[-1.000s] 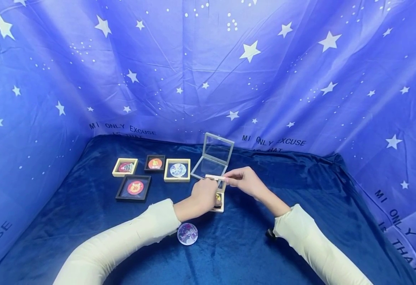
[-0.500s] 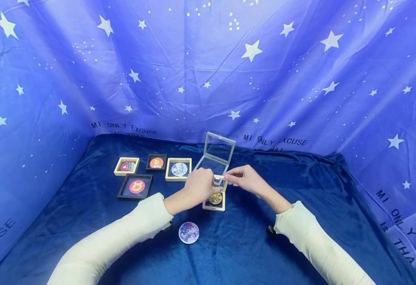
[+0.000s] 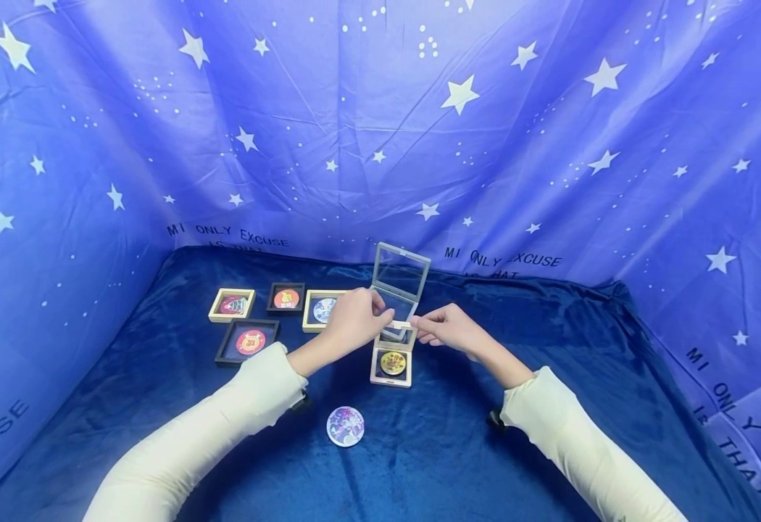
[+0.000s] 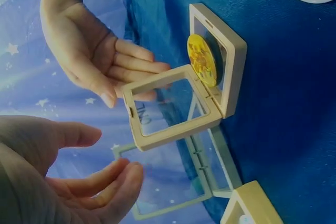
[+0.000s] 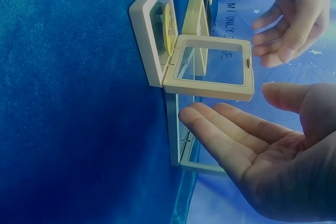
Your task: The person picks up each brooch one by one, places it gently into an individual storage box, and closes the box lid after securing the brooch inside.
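Note:
In the head view a small cream display case (image 3: pixel 391 383) stands with its hinged lid raised, a clear window in it. Inside its base is a round yellow badge (image 3: pixel 393 362) with a flower-like print. My right hand (image 3: pixel 448 331) is at the lid's right edge; the right wrist view shows the thumb beside the lid's corner and relaxed fingers under it, contact unclear. My left hand (image 3: pixel 354 319) hovers left of the lid; in the left wrist view its fingers are loosely bent, apart from the lid (image 4: pixel 176 135). A larger grey display case (image 3: pixel 404 252) stands unfolded behind.
A round purple badge (image 3: pixel 345 426) lies on the blue velvet cloth (image 3: pixel 433 464) in front. To the left sit several framed badges: a cream case (image 3: pixel 230 317), two black cases (image 3: pixel 224 355), and another cream case (image 3: pixel 309 322) partly behind my left hand. Starry curtains surround the table.
My left hand has moved up and left, away from the cream case, uncovering the yellow badge. The right hand has stayed beside the raised lid.

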`<move>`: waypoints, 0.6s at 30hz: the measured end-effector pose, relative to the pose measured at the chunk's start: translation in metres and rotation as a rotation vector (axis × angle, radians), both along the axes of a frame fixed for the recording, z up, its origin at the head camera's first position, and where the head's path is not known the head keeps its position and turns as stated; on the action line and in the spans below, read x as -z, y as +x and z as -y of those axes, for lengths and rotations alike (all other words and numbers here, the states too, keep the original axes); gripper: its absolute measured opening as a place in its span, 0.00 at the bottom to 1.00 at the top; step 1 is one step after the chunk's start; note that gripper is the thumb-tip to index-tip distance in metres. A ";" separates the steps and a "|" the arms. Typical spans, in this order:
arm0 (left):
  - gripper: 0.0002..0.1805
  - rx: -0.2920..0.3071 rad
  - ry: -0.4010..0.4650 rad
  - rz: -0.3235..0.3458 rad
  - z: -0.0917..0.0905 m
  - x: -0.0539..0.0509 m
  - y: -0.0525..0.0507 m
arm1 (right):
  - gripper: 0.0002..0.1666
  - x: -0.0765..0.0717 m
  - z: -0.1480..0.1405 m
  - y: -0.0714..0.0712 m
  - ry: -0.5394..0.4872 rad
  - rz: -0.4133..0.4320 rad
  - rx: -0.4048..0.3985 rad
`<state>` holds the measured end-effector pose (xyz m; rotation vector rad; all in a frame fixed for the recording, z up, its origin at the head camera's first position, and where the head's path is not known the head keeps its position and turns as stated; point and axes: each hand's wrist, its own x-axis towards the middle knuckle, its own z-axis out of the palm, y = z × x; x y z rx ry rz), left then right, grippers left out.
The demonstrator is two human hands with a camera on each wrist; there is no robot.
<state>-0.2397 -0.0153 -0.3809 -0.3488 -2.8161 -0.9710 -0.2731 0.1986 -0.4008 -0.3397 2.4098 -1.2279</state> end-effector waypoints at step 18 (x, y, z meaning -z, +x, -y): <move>0.25 -0.016 0.125 0.458 0.011 0.005 -0.013 | 0.33 0.006 0.000 -0.004 0.029 0.125 -0.039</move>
